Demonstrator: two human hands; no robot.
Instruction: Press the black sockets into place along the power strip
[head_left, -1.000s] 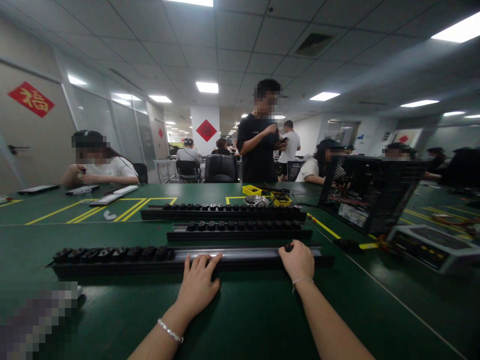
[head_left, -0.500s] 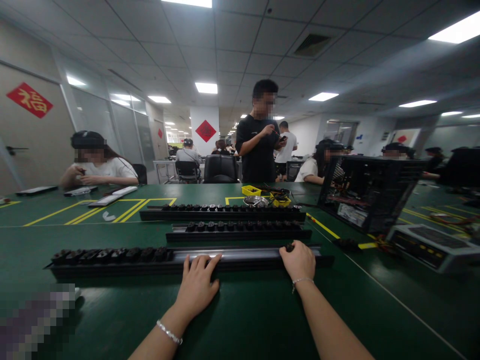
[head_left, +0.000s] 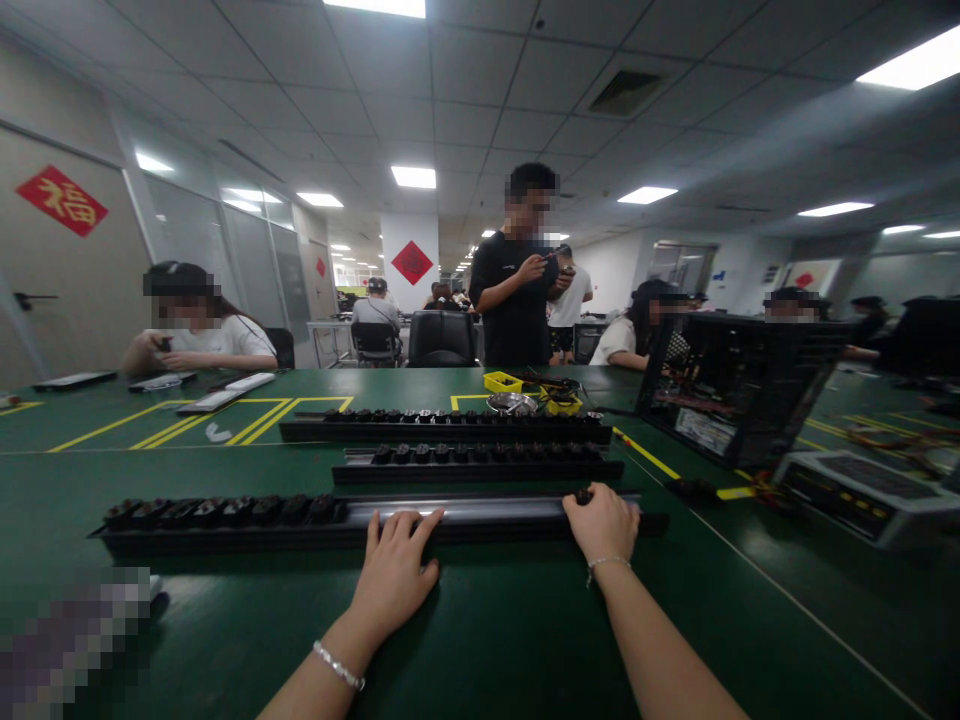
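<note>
Nearest me on the green table lies a long black rail (head_left: 495, 525) with a bright metal channel. Several black socket modules (head_left: 225, 510) sit in a row along its left part. My left hand (head_left: 397, 565) rests with spread fingers on the rail's front edge, just right of the row, holding nothing. At the rail's right end, my right hand (head_left: 604, 525) is closed around a small black socket module (head_left: 583, 496), mostly hidden by the fingers. Behind are a middle rail (head_left: 480, 470) and a far rail (head_left: 442, 432), both carrying similar modules.
An open computer case (head_left: 739, 390) and a power supply unit (head_left: 866, 495) stand at right. Yellow bins (head_left: 502, 381) and a metal dish (head_left: 511, 403) are at the back. A person in black (head_left: 517, 300) stands across the table; another person (head_left: 199, 330) sits at left.
My right hand has shifted slightly to the right along the rail, with the module still in its fingers. My left hand stays put.
</note>
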